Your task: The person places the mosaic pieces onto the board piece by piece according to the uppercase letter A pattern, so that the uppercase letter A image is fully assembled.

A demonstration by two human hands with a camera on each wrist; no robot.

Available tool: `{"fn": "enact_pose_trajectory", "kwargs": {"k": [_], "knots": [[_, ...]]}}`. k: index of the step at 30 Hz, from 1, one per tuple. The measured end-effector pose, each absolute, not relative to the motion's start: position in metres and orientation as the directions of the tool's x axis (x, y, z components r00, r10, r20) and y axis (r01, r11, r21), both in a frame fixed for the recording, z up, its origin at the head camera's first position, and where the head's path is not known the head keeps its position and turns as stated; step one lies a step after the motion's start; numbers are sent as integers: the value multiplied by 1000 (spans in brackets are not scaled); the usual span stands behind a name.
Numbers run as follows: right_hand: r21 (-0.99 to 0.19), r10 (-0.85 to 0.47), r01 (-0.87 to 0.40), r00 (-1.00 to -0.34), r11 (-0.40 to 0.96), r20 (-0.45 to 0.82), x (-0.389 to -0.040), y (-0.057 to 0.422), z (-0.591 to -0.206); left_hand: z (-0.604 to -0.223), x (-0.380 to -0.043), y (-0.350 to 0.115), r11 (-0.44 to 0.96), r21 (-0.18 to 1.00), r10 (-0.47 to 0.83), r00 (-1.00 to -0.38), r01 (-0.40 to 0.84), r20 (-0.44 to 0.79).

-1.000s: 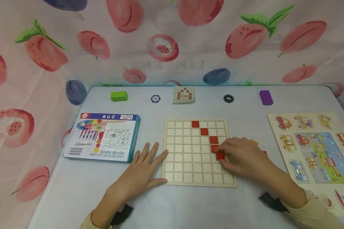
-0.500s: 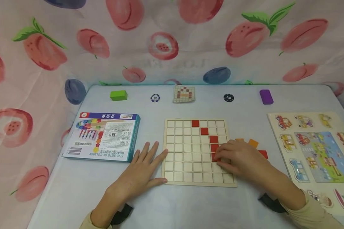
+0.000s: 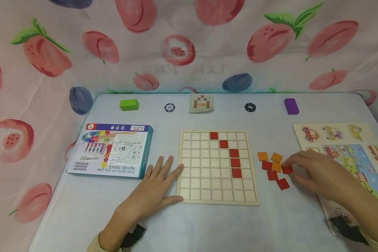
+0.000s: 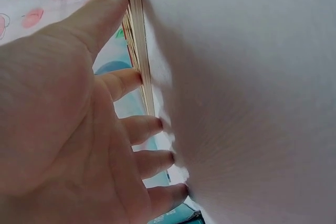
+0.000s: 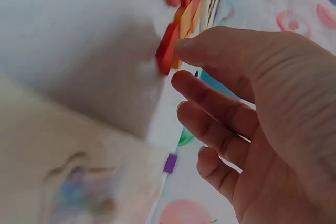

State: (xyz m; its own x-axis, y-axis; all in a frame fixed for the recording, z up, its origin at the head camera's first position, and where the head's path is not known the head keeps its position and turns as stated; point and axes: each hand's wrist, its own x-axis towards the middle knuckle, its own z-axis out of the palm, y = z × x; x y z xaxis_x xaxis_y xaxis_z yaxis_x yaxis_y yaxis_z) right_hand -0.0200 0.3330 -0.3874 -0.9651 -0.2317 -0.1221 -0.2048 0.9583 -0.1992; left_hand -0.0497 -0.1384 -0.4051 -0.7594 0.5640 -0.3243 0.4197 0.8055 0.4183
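My left hand lies spread on the table, its index fingertip and thumb touching the left edge of the wooden grid board. Several red tiles sit in the board's squares, stepping down toward the right. My right hand is right of the loose tiles, thumb and fingertips at a single red tile. In the right wrist view the thumb tip meets that red tile, while the index finger stands apart from the thumb. Other loose red tiles and orange tiles lie beside the board.
A bead toy box lies at left. A patterned card stands at the back, between two chips, with a green block and a purple block farther out. The picture puzzle board lies at right, partly under my right arm.
My right hand has left the grid board and moved right to the loose tiles. The lowest red tile now lies squarely in its square. My left hand has stayed put.
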Motion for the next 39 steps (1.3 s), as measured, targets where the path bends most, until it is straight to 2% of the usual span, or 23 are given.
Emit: {"fn": "enact_pose_trajectory", "kwargs": {"k": [3,14,21,28,33,39], "knots": [[-209,-226,-193,-963,959,-148,-19,338,-392,-404,-50,-139,806,419,562,-762,417,-323],[-169,-283,-282,-959,944,22,-32,325,-382,-403,-52,-138,798,431,570,-759,421,-315],[-262,-350,-349,-936,900,45,-69,268,-377,-402,-52,-139,790,443,578,-755,423,-309],[-367,-486,-471,-872,802,57,-114,188,-393,-402,-51,-139,800,434,567,-759,415,-320],[-324,-538,-534,-839,781,84,-133,159,-400,-404,-50,-138,799,426,571,-757,424,-318],[-263,-567,-568,-819,780,90,-137,152,-398,-403,-49,-137,803,420,567,-759,423,-320]]}}
